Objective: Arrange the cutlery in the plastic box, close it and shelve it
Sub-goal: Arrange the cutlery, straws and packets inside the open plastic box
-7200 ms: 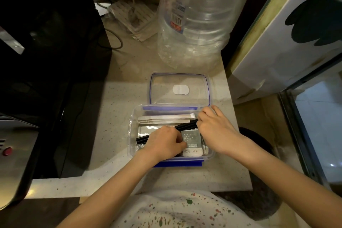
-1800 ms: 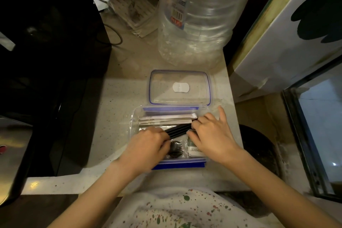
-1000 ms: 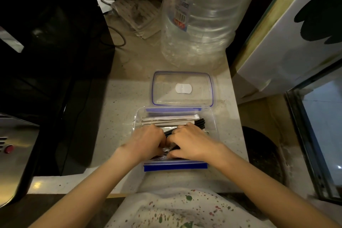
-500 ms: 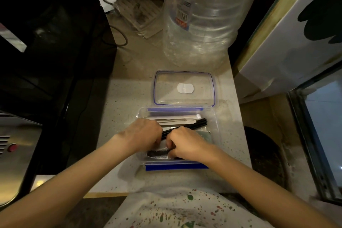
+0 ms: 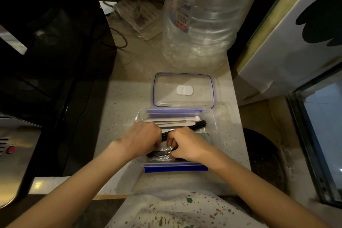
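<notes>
Clear plastic box (image 5: 212,122) is sitting open just in front of us, and we are working both hands inside it. Our left hand (image 5: 142,139) and right hand (image 5: 187,144) are curling their fingers onto a wrapped dark utensil (image 5: 162,152) at the box's near wall. We are wanting it flat, parallel to the black chopsticks (image 5: 196,126) behind our knuckles. Beyond the box its lid (image 5: 183,79) is lying on the speckled counter (image 5: 127,102), a big water bottle (image 5: 201,18) farther back.

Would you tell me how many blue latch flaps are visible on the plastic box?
2: one blue flap on the near edge of the box, one on the far edge beside the lid. End flaps, if any, aren't discernible.
</notes>
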The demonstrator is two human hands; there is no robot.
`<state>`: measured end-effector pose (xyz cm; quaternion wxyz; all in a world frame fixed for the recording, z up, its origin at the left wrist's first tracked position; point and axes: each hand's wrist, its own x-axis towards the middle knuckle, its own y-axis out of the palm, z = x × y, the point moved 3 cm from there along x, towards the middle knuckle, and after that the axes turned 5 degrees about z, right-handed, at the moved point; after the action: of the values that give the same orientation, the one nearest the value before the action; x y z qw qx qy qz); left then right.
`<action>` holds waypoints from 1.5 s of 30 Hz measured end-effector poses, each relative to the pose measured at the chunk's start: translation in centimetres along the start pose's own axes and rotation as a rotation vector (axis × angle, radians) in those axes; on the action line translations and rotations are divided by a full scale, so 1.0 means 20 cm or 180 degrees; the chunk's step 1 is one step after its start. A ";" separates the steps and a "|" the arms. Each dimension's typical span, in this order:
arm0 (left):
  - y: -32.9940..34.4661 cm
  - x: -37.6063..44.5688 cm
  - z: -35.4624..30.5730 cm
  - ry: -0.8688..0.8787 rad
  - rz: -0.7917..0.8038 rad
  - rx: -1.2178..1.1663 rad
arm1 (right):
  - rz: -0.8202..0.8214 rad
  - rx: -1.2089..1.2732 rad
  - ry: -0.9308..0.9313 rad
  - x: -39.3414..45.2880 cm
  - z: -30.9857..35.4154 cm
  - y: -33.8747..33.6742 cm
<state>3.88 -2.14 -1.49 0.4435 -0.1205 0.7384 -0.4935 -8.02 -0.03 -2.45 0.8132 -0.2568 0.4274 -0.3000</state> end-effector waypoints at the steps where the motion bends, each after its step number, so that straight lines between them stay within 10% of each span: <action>1: 0.00 -0.01 -0.01 0.0020 -0.0050 -0.0006 | -0.0043 0.0016 -0.0043 -0.02 -0.01 -0.01; 13: 0.03 0.02 -0.10 -0.0752 -0.0509 -0.0283 | -0.1700 0.0532 0.0131 -0.28 -0.25 -0.26; 25: 0.05 0.02 -0.09 -0.0704 -0.0726 -0.0465 | -0.0907 -0.1634 0.0462 -0.03 -0.07 -0.20; 45: 0.05 0.03 -0.10 -0.0492 -0.0913 -0.0760 | -0.1250 -0.1137 0.0190 0.03 -0.12 -0.13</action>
<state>2.24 -0.88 -2.42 0.4065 -0.3137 0.7307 -0.4499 -10.47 -2.62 -2.10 0.6682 -0.4654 0.4394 -0.3792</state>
